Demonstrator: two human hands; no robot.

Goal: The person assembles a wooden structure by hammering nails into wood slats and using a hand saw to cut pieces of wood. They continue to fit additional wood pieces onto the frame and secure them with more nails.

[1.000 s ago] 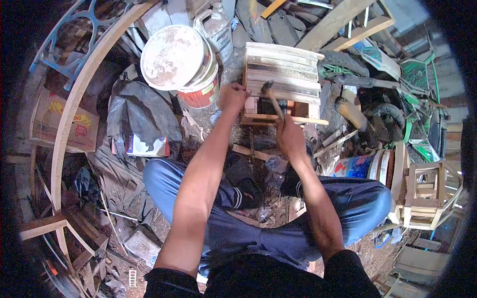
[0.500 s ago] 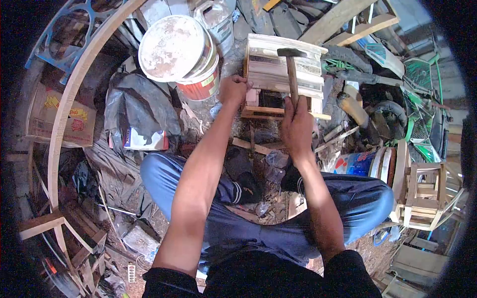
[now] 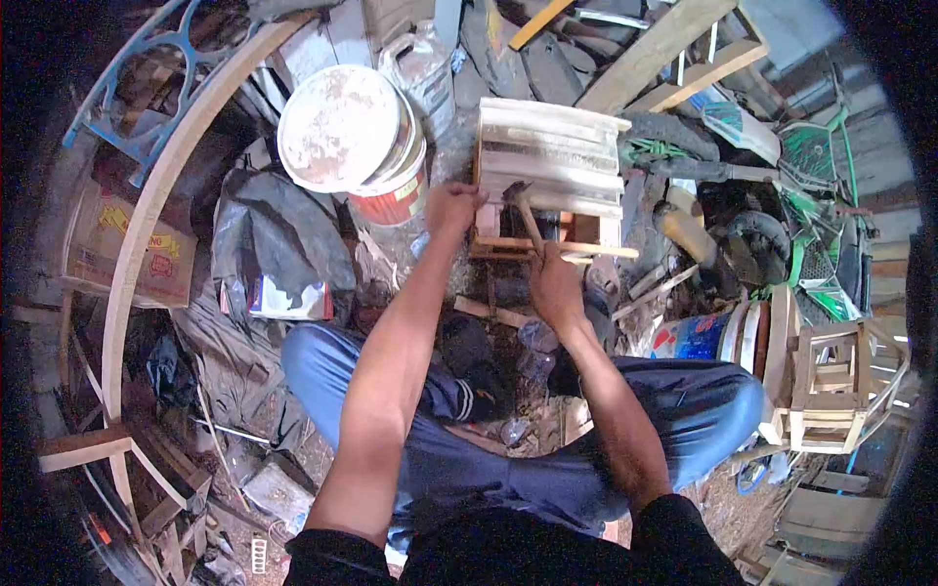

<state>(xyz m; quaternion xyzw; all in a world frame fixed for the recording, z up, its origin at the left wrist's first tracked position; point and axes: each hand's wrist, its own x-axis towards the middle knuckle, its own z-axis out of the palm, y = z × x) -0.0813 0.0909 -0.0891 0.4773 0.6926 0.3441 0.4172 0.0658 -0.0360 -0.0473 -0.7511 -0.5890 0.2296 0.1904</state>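
A small wooden slatted box (image 3: 550,142) stands in front of me, its top covered with pale strips except for a gap at the near end. My right hand (image 3: 558,290) is closed round the lower handle of a hammer (image 3: 529,221). The hammer's dark head is over the left part of the box, close to my left fingers. At the box's left edge, my left hand (image 3: 453,209) has its fingers pinched together. Whatever those fingertips hold, if anything, is too small to make out.
Left of the box stand a lidded paint bucket (image 3: 338,129) and a jerrycan (image 3: 420,78). A cardboard box (image 3: 132,244) sits further left, behind a curved wooden strip (image 3: 147,200). Green-meshed parts (image 3: 819,249) and a small wooden frame (image 3: 831,381) are at right.
The hammer has swung down and left, its head now near my left fingers. My right hand moved left and nearer to me. The view has shifted slightly.
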